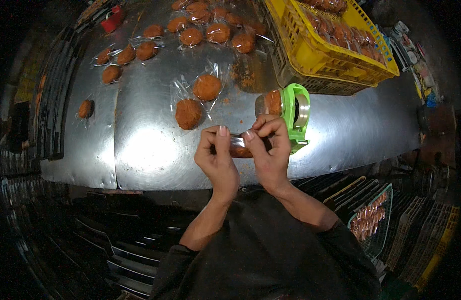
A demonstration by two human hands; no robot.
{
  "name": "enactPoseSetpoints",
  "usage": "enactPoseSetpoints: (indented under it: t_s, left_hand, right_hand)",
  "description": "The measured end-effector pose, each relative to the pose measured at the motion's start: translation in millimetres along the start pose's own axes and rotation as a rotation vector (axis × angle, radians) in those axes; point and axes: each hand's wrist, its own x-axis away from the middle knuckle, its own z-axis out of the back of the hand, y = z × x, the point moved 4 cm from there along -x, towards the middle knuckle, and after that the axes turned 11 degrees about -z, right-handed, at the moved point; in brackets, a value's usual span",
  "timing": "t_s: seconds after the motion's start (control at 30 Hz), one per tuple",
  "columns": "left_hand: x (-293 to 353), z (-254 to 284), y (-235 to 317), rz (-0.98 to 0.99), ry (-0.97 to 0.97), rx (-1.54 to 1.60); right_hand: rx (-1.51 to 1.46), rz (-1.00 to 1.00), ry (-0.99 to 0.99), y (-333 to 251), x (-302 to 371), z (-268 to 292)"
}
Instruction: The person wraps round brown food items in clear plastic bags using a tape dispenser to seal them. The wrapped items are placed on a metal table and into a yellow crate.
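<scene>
Between my two hands is a brown bun in clear plastic wrap (241,150), close to the table's near edge. My left hand (218,157) is closed, its thumb pressing the wrap on the left side. On the other side, my right hand (271,156) pinches the wrap between thumb and fingers. Just beyond the right hand stands a green tape dispenser (294,112) with a roll of clear tape. Another wrapped bun (273,102) touches or nearly touches the dispenser's left side. Farther off, two round crumb-coated buns (189,114) lie on clear plastic.
The metal table (150,105) carries several more bagged buns (218,33) at its far side and left. A yellow crate (335,55) filled with wrapped buns sits at the far right on another crate. A red object (112,20) lies far left. Stacked crates (373,215) stand below right.
</scene>
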Motion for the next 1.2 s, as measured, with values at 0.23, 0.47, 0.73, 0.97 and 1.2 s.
enactPoseSetpoints:
  t_s: [0.23,0.47,0.73,0.97,1.2]
  left_hand:
    - [-2.0,-4.5,-5.0,0.088,0.085,0.275]
    - [6.8,-15.9,-40.4,0.163,-0.097,0.218]
    - [3.4,-19.3,-68.6,0.263,-0.147,0.181]
    - [12.2,-25.2,-49.1,0.247,-0.120,0.172]
    - [-9.7,-7.2,-37.6,0.165,-0.301,0.342]
  right_hand:
    - [0.557,-0.005,0.266,21.8,-1.6,107.3]
    - [0.759,-0.196,0.366,57.9,-21.3,149.9]
    - [0.547,-0.369,0.396,66.3,55.1,136.8]
    - [0.391,-0.059,0.211,12.3,30.4,13.8]
    - [-0.057,-0.820,-0.314,46.2,6.6,29.1]
